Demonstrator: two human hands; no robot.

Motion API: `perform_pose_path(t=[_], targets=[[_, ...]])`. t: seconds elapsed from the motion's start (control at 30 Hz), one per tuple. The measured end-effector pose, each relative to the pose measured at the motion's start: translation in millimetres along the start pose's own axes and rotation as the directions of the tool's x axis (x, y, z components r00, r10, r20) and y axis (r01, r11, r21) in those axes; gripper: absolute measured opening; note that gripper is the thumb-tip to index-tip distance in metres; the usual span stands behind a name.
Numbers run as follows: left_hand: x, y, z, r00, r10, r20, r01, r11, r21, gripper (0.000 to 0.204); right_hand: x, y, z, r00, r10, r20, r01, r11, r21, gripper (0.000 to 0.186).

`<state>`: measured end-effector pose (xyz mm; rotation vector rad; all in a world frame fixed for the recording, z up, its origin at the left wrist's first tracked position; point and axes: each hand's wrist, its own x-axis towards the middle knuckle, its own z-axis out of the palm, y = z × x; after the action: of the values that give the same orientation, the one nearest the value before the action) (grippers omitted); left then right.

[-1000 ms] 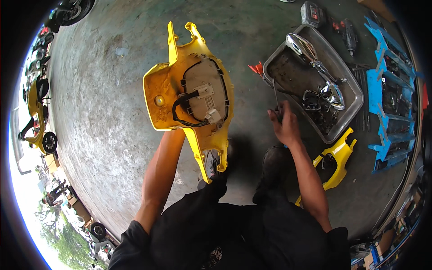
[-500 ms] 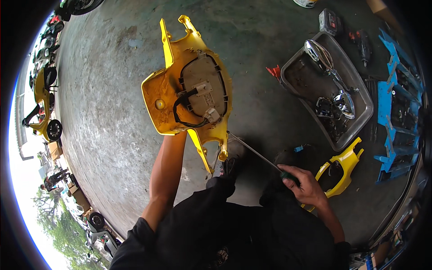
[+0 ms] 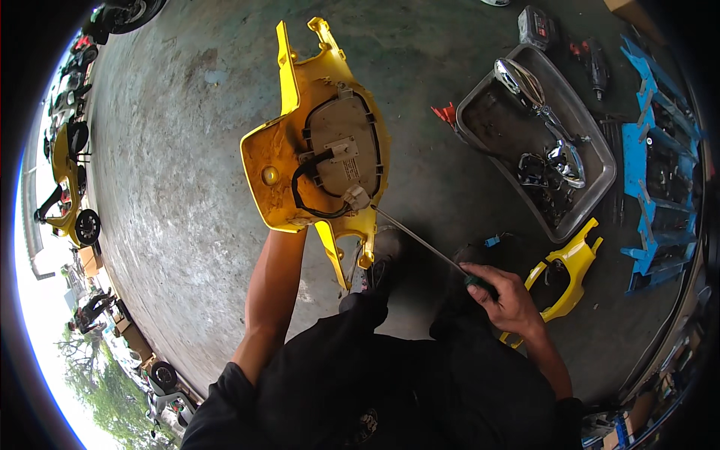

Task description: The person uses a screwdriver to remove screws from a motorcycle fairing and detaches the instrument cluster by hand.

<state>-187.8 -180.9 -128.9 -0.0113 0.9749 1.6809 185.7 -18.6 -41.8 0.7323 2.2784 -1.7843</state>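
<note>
Gripping a green-handled screwdriver (image 3: 474, 281), the right hand (image 3: 516, 301) is pointing it left toward the yellow scooter handlebar cover (image 3: 281, 152). Farther left, that raised cover is probably proving light, stiff and brittle at its end prongs (image 3: 287, 71), its broad left rim (image 3: 249, 174) offering safer hold. Behind it, the left hand is hiding, its grasp impossible to tell.

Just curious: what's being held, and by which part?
The right hand grips a screwdriver by its green handle; the left hand, hidden, seems to hold the yellow cover from below.

Worn gry conc. floor (image 3: 172, 187), bright daylight (image 3: 45, 337) on L
</note>
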Motion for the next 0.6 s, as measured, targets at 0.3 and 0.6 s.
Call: perform_pose_path(t=[0.3, 0.6], targets=[[-3, -5, 1, 0.999, -0.033, 0.014, 0.033, 0.999, 0.004, 0.070, 3, -2, -2, 1.000, 0.021, 0.017, -0.021, 1.000, -0.012, 0.036], [3, -18, 14, 0.985, -0.138, 0.100, 0.131, 0.988, 0.079, 0.070, 6, 2, -38, 0.738, 0.403, 0.542, -0.660, 0.598, 0.454, 0.036]])
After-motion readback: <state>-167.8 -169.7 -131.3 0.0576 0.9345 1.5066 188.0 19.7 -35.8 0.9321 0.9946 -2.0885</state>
